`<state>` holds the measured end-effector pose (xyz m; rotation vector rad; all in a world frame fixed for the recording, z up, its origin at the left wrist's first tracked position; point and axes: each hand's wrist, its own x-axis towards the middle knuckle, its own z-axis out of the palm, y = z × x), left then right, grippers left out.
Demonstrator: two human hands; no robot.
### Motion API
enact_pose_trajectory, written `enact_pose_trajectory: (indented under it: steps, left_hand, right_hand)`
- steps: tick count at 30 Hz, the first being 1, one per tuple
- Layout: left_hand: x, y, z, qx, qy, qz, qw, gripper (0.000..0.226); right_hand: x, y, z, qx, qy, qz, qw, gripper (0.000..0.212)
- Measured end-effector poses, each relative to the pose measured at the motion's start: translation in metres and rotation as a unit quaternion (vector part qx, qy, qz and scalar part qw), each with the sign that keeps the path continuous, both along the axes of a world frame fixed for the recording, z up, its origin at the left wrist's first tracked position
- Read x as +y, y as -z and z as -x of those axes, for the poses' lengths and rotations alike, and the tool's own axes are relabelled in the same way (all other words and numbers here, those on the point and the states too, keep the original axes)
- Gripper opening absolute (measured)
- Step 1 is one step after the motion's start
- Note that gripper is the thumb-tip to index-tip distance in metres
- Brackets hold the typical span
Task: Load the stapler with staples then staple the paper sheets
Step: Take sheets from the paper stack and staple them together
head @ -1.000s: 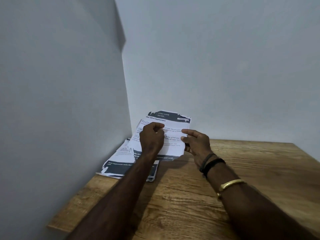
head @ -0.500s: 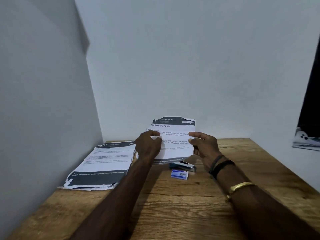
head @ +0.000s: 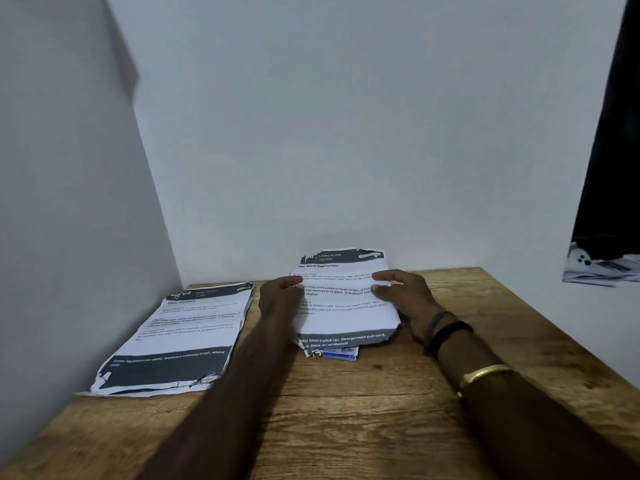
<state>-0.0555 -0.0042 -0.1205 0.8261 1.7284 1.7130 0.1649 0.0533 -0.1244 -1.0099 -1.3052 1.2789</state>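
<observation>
A small bundle of printed paper sheets (head: 341, 306) with dark bands at top and bottom is held upright near the back of the wooden table (head: 346, 410). My left hand (head: 278, 297) grips its left edge and my right hand (head: 405, 296) grips its right edge. A blue and white staple box (head: 341, 356) peeks out below the bundle's lower edge. The stapler is hidden behind the sheets.
A second stack of printed sheets (head: 180, 337) lies flat at the table's left side against the grey wall. White walls close the back and left. A dark object with a white printed item (head: 602, 268) sits at the far right.
The held bundle has come lower and nearer, and it now covers the stapler and most of the staple box. The view has shifted a little to the left.
</observation>
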Motion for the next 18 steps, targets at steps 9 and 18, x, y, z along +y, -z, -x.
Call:
enact_pose_trajectory:
  steps: [9,18]
  left_hand:
    - [-0.022,-0.006,0.001,-0.031,0.136,-0.023,0.990,0.030]
    - [-0.036,-0.028,-0.002,0.311,-0.040,-0.114,0.943,0.010]
  right_hand:
    - [0.004,0.005,-0.007,-0.086,0.076,-0.043,0.992,0.020]
    - [-0.013,-0.018,-0.007,-0.167,0.211,-0.221,0.937,0.014]
